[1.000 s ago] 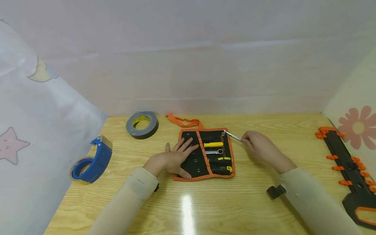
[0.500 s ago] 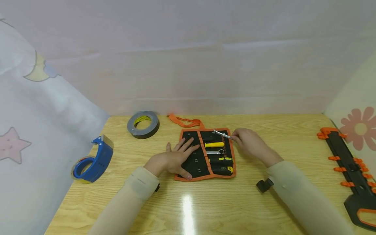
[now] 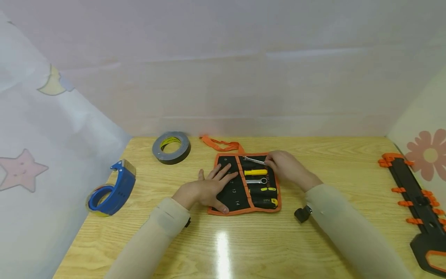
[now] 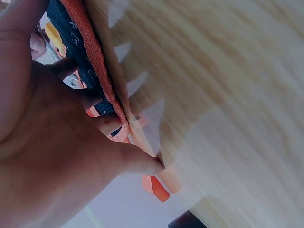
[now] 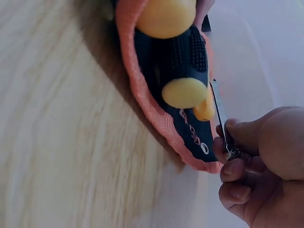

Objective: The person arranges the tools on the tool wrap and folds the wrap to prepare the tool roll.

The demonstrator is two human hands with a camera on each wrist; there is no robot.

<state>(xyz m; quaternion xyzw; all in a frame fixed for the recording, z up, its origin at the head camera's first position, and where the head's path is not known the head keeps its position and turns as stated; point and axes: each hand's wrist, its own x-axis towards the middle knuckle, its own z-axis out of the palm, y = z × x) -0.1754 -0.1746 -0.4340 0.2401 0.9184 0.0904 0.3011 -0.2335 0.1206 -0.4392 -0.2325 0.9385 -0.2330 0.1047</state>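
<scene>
A black tool pouch (image 3: pixel 227 193) with orange edging lies unrolled on the table. My left hand (image 3: pixel 209 190) rests on its numbered left half with the fingers spread. At the pouch's top right, my right hand (image 3: pixel 286 166) pinches a silver wrench (image 3: pixel 255 160) by one end, and its open-jawed end points left at the topmost pocket. In the right wrist view the wrench (image 5: pixel 220 111) sits between thumb and fingers. Below it, a yellow-handled tool (image 3: pixel 256 172), a ring-ended wrench (image 3: pixel 258 181) and black-and-yellow tool handles (image 3: pixel 268 189) sit in the pockets.
Behind the pouch trails an orange strap (image 3: pixel 223 145), with a roll of grey tape (image 3: pixel 171 148) to its left. A blue tape dispenser (image 3: pixel 120 190) stands at the table's left edge. On the right lies a black tool holder (image 3: pixel 414 201) with orange clips.
My right hand has moved left, carrying the wrench from beyond the pouch's right edge to over its top pocket. The left hand has stayed on the pouch.
</scene>
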